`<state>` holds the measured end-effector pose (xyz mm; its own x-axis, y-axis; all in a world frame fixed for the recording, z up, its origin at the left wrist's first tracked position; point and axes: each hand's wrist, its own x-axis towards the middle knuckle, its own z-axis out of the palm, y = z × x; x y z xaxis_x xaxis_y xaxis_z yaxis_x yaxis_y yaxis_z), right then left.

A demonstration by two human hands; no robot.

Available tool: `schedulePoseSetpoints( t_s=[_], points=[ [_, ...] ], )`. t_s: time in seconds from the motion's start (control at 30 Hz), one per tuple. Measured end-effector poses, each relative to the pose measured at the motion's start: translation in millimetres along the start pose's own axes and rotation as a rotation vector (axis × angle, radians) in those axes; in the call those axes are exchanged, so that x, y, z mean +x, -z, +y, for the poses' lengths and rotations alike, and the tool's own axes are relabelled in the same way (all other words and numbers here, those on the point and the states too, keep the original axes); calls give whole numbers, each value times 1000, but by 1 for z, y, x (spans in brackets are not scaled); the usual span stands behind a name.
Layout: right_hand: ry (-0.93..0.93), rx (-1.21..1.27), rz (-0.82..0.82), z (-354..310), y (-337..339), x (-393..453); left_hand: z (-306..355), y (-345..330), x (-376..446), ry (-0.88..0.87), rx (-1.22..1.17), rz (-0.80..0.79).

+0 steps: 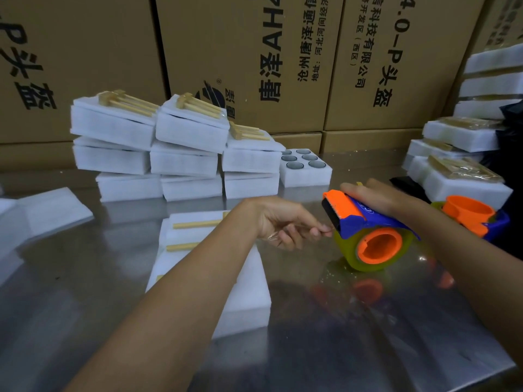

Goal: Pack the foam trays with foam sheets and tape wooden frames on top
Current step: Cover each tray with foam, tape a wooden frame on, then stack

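Right now my right hand (376,198) sits over the top of the tape dispenser (368,224), right of centre in the frame, fingers curled across its blue and orange body so it is held firm. My left hand (285,224) reaches in from the middle, thumb and forefinger pinching what I take to be the loose tape end at the dispenser's black mouth; the film itself is too clear to make out well.

The tape will be thin, limp and sticky, so I judge it best held only at its very edge, kept taut, or it will fold on itself. The dispenser is rigid plastic, light enough for one hand, and the toothed edge near my fingertips wants care.

The foam tray (240,292) I am working on lies on the shiny bench (368,335) at lower centre, partly under my left forearm, with wooden frames (195,224) resting on its top. Foam like that is light and soft; it dents under pressure and may slide on the metal, so I would press flat. The wooden strips look slim and stiff, likely to shift until taped.

Finished packs (186,131) are stacked at upper left, and a second dispenser (469,219) lies at the right edge.
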<state>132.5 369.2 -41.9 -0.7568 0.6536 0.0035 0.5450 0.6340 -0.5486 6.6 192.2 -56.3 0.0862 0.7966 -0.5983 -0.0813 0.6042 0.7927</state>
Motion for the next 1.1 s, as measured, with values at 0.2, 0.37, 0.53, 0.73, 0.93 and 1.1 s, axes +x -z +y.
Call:
schedulePoseSetpoints(
  t_s=[0.2,0.37,0.53,0.73,0.93,1.1],
  points=[
    [38,-61,14,-2,-4,9,-1,-4,-4,-18,39,43],
    [87,-212,17,-4,-1,15,-3,-6,-4,-19,76,114],
    [110,-427,14,10,15,19,-7,-3,-3,-24,100,128],
    [76,-578,67,34,24,21,-8,-5,0,-46,269,262],
    [138,-796,109,14,1,24,-12,-5,-2,-89,271,294],
    [209,-916,157,-3,-18,14,-12,-10,-2,-162,375,343]
  ],
)
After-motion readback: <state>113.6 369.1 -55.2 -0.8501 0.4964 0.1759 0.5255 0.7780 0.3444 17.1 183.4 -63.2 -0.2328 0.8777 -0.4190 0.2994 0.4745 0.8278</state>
